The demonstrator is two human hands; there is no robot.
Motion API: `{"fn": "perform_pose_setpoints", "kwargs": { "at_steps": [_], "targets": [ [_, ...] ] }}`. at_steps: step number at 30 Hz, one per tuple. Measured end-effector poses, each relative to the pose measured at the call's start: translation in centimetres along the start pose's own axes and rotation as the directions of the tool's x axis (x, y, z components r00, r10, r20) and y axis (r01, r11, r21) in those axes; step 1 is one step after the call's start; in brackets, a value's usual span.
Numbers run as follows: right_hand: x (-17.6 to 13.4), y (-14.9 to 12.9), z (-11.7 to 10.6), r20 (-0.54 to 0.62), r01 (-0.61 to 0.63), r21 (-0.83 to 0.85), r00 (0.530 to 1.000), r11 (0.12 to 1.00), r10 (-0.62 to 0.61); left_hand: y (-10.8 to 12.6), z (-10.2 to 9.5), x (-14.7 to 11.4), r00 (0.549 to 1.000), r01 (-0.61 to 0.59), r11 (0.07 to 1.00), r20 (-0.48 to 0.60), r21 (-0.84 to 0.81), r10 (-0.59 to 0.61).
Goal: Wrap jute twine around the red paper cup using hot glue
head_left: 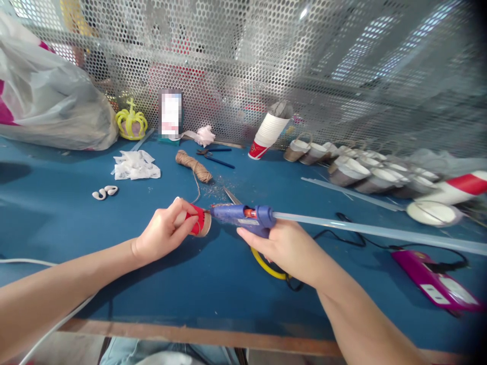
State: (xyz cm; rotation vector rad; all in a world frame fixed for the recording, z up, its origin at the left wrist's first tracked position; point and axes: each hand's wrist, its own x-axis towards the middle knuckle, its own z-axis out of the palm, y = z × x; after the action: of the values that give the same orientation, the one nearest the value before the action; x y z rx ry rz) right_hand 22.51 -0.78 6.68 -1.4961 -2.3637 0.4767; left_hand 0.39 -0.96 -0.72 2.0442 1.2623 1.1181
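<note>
My left hand (167, 228) is closed round a small red and white paper cup (201, 223) lying on its side, with brown twine wrapped at its rim end. From the cup a strand runs up to a bundle of twine (193, 166). In my right hand (285, 243) is a blue hot glue gun (243, 215), its nozzle at the cup's side. A long clear glue stick (365, 230) sticks out of its back. Beneath the gun lie scissors with a yellow handle (268, 266), partly hidden by my hand.
Pliers (216, 157), white lace (137, 165) and white earphones (105, 192) lie on the blue table. A stack of paper cups (268, 132) leans near the mesh panel. Several twine-covered cups (350, 172), spare glue sticks (353, 195) and a purple device (436, 279) are at right; a plastic bag (57, 96) is at left.
</note>
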Motion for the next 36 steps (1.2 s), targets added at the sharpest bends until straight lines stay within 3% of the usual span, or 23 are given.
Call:
{"fn": "perform_pose_setpoints", "kwargs": {
  "at_steps": [6, 21, 36],
  "targets": [
    [0.6, 0.0, 0.2, 0.019, -0.030, 0.000, 0.999, 1.000, 0.030, 0.2, 0.0, -0.1, 0.998, -0.063, 0.998, 0.013, 0.025, 0.062],
    [0.4, 0.4, 0.2, 0.044, -0.035, -0.018, 0.998, 0.999, 0.036, 0.2, 0.0, 0.0, 0.998, -0.062, 0.997, 0.012, 0.051, 0.061],
    [-1.2, -0.3, -0.1, 0.066, 0.046, -0.093, 0.997, 0.995, -0.040, 0.5, 0.0, 0.6, 0.980, 0.190, 0.975, -0.033, -0.111, -0.195]
  ]
}}
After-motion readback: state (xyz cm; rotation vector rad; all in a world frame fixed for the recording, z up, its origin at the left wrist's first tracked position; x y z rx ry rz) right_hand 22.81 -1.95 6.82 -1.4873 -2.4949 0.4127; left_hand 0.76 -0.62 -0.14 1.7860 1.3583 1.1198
